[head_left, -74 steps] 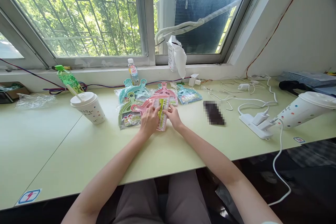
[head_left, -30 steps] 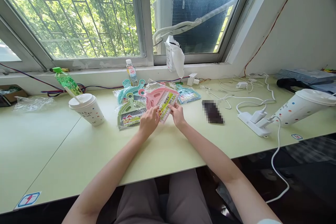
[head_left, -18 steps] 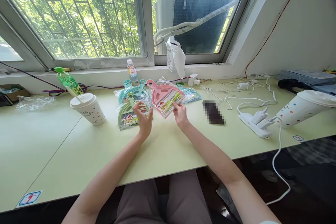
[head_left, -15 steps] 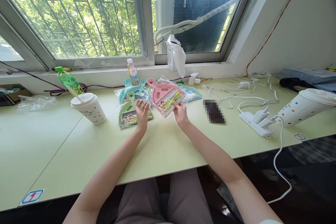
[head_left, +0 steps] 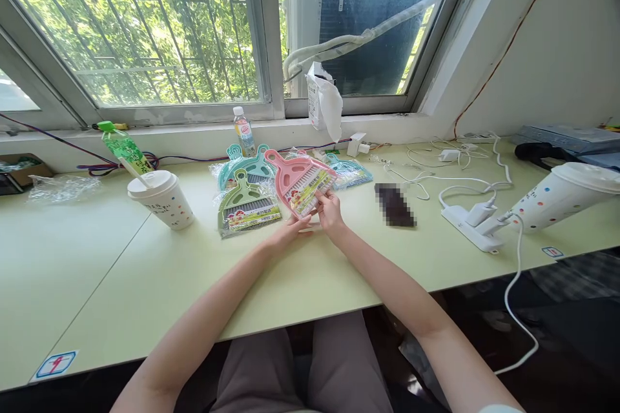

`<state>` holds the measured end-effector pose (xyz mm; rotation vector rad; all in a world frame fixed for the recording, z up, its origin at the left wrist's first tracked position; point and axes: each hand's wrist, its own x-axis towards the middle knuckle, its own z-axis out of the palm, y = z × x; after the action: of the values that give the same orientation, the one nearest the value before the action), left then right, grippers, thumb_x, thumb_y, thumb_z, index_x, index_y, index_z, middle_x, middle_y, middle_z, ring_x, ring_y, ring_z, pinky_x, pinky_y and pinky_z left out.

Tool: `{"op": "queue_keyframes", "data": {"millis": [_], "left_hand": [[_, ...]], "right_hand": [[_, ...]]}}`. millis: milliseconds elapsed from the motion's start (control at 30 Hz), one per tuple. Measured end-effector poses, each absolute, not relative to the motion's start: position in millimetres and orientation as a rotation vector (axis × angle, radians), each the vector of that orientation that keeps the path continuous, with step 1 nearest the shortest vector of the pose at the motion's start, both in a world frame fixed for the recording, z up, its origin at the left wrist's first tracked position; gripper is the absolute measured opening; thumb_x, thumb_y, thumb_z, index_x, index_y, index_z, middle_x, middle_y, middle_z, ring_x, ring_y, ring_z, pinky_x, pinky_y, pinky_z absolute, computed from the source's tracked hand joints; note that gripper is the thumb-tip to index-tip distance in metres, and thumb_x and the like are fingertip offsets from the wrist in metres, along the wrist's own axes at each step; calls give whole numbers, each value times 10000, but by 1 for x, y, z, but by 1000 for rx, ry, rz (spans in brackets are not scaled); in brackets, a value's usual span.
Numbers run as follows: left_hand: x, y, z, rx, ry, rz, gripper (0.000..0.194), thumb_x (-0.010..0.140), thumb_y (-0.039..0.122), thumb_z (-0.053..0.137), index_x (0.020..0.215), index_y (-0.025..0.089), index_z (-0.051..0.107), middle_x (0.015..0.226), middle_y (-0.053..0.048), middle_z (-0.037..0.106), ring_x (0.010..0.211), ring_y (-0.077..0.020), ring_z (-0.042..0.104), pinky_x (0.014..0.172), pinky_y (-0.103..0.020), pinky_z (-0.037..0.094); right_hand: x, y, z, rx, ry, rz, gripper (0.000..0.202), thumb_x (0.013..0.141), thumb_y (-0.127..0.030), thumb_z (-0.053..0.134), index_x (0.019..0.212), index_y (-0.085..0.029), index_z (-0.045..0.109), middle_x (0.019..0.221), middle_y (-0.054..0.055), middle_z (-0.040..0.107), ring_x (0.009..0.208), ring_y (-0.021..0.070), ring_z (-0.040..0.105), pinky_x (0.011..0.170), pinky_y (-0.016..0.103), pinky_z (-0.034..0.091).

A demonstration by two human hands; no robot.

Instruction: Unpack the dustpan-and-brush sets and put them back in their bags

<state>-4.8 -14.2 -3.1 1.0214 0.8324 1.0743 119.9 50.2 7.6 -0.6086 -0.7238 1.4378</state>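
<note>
A pink dustpan and brush set (head_left: 299, 182) with a yellow label is held up at a tilt over the table. My right hand (head_left: 330, 211) pinches its lower right edge. Beneath its lower edge is my left hand (head_left: 293, 227), its fingers partly hidden by the set and the other hand. Just left lies a green dustpan set (head_left: 247, 206) in clear wrapping. Behind that one rests a teal dustpan set (head_left: 261, 164), and a blue wrapped set (head_left: 352, 172) lies to the right of the pink one.
A white cup (head_left: 162, 200) and a green-capped bottle (head_left: 124, 147) stand left. A small bottle (head_left: 245, 132) is by the sill. Rightward are a blurred dark object (head_left: 396, 205), a power strip (head_left: 472, 229) with cables and a large tilted cup (head_left: 564, 197).
My left hand has moved right and down from over the green set to below the pink set. The pink set has shifted slightly left, still in my right hand.
</note>
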Motion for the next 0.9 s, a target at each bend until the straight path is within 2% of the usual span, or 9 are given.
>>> {"op": "queue_keyframes", "data": {"millis": [200, 400, 467, 600, 733, 900], "left_hand": [[-8, -4, -1, 982, 946, 1339, 717, 783, 438, 726, 1405, 315, 390, 1440, -97, 504, 1317, -290, 493, 1073, -506, 420], [-18, -4, 13, 1034, 1001, 1488, 799, 770, 394, 738, 1446, 304, 320, 1393, -88, 550, 1257, -284, 547, 1052, -488, 443], [-16, -6, 12, 1006, 974, 1491, 771, 760, 383, 746, 1420, 296, 357, 1396, -83, 550, 1249, -279, 554, 1033, -468, 464], [-9, -10, 10, 893, 917, 1334, 593, 739, 414, 756, 1259, 241, 529, 1384, -102, 567, 1234, -299, 565, 1016, -468, 475], [-6, -11, 8, 921, 842, 1195, 556, 763, 508, 723, 1235, 254, 574, 1372, -105, 578, 1258, -324, 550, 1041, -512, 424], [-14, -4, 10, 968, 829, 1407, 548, 728, 467, 764, 1208, 266, 594, 1363, -80, 587, 1321, -293, 485, 1087, -455, 380]], "right_hand": [[124, 56, 7, -643, -669, 1444, 285, 708, -187, 722, 981, -201, 641, 950, 36, 736, 979, 197, 687, 875, 346, 584], [116, 50, 3, -590, -726, 1495, 288, 695, -207, 722, 969, -196, 636, 984, 45, 735, 1008, 211, 683, 905, 375, 571], [114, 48, 3, -576, -747, 1499, 312, 692, -222, 729, 988, -197, 634, 996, 47, 734, 1021, 215, 679, 910, 381, 567], [115, 48, 4, -599, -705, 1492, 325, 684, -204, 723, 997, -198, 640, 958, 36, 740, 991, 213, 686, 897, 370, 570], [119, 51, 6, -613, -651, 1488, 288, 695, -171, 684, 980, -195, 649, 937, 33, 739, 970, 203, 691, 899, 359, 568], [120, 55, 4, -625, -658, 1500, 239, 685, -164, 683, 919, -197, 645, 944, 39, 736, 1010, 206, 679, 909, 359, 565]]}}
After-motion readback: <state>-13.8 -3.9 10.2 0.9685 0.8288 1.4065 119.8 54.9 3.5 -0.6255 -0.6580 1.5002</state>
